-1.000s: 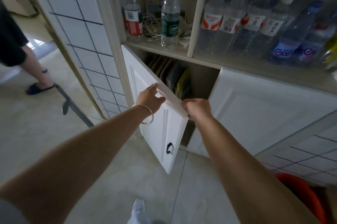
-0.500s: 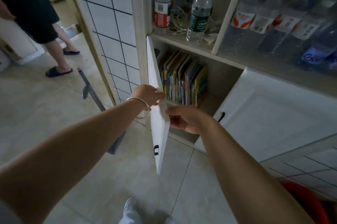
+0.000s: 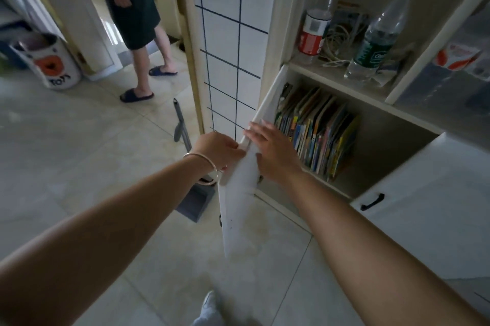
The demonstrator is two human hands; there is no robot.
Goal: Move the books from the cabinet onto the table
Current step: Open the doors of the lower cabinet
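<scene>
A row of colourful thin books (image 3: 315, 134) stands upright and leaning in the lower left compartment of the white cabinet (image 3: 371, 95). The compartment's white door (image 3: 238, 193) is swung wide, seen almost edge-on. My left hand (image 3: 217, 149), with a bangle on the wrist, grips the door's top edge from the outside. My right hand (image 3: 273, 150) lies with straight fingers against the door's inner face, just left of the books and apart from them.
Water bottles (image 3: 373, 42) and a red-labelled bottle (image 3: 314, 31) stand on the shelf above. A second door (image 3: 424, 206) at right is closed. A dustpan (image 3: 196, 201) with a handle leans by the tiled wall. A person (image 3: 138, 21) in slippers stands in the doorway beside a toy bin (image 3: 50, 63).
The door has swung further out to the left and more of the books show. My right hand let go of the door's edge and now lies flat on its inner face.
</scene>
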